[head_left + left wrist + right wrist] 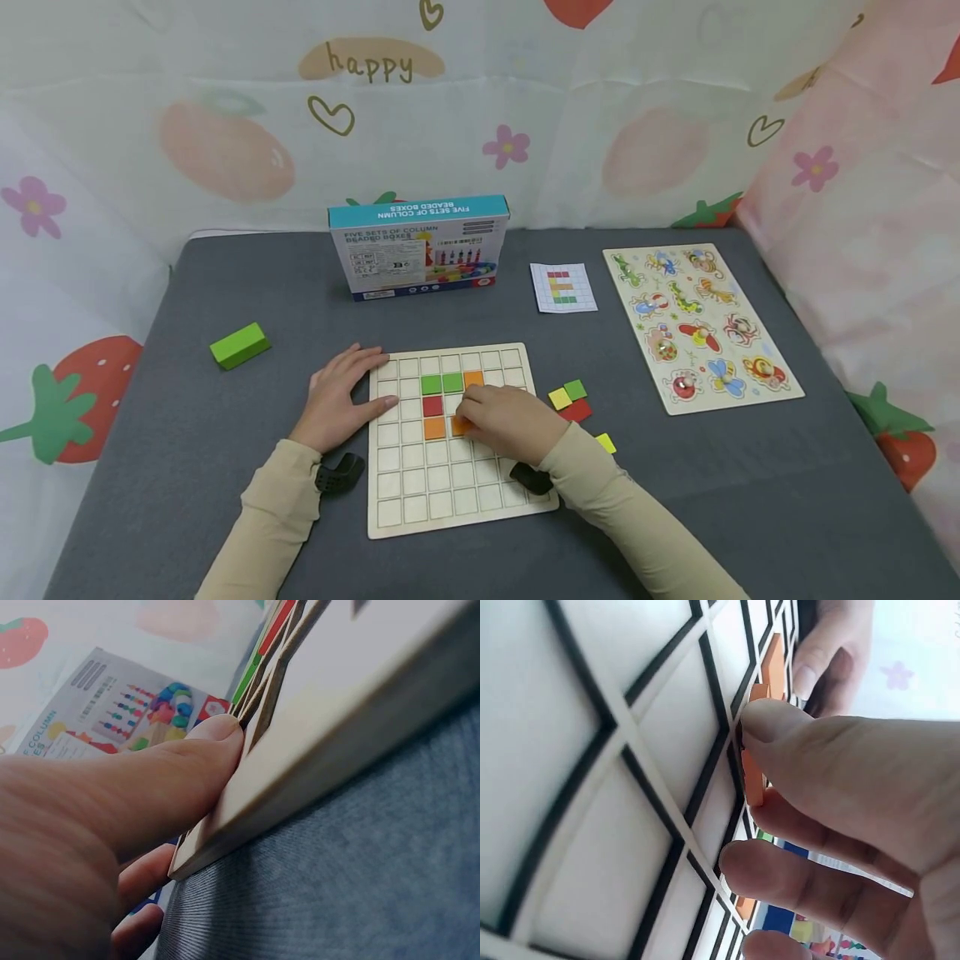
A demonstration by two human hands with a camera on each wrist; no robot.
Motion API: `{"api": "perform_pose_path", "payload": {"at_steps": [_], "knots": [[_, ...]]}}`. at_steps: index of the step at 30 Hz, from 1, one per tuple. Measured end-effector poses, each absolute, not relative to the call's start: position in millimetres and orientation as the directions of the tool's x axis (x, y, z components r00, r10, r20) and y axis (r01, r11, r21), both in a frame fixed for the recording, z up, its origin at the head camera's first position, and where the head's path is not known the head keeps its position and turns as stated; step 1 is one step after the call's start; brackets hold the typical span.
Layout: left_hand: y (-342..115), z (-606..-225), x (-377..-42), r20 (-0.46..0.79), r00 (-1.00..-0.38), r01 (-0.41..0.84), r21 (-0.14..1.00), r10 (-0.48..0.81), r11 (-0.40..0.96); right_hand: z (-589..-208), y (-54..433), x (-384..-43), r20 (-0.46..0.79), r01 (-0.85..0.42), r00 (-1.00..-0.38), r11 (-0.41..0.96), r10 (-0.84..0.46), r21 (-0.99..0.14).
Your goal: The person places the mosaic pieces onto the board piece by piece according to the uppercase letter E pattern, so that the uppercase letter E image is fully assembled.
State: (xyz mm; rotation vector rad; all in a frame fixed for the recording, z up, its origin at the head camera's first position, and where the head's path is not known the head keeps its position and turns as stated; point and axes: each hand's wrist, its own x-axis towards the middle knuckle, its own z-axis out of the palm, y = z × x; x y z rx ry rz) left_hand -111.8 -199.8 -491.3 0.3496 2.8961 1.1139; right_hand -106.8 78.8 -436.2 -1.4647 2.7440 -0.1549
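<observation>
A pale grid board [388, 508] lies on the table, with square tiles in some cells. Two green tiles [431, 384] and an orange tile [473, 378] form a row; below come a red tile [432, 406] and another orange tile [434, 428]. My right hand [513, 419] pinches an orange square tile [754, 776] between thumb and finger, right at the board's surface beside that lower orange one. My left hand [337, 400] rests along the board's left edge, its thumb [187, 769] on the rim and its fingers extended to the far corner.
Loose yellow, green and red tiles [576, 411] lie right of the board, with a yellow tile [606, 443] nearer. A pattern card [581, 304], an insect puzzle board [678, 400] and an upright box [390, 267] stand farther off. At left lies a green block [240, 346].
</observation>
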Motion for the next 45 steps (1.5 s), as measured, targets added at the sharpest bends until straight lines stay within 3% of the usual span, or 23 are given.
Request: {"api": "perform_pose_path", "payload": {"at_steps": [27, 36, 45], "knots": [[-199, -489, -113, 0.05, -0.974, 0.198, 0.653, 0.22, 0.731, -440, 74, -108, 0.027, -0.831, -0.552, 0.547, -0.834, -0.1], [-199, -490, -111, 0.058, -0.974, 0.204, 0.653, 0.221, 0.729, -425, 116, -119, 0.109, -0.777, -0.625, 0.604, -0.773, -0.177], [-198, -489, -113, 0.046, -0.975, 0.195, 0.65, 0.218, 0.734, -421, 190, -127, 0.053, -0.579, -0.809, 0.777, -0.586, -0.245]]}}
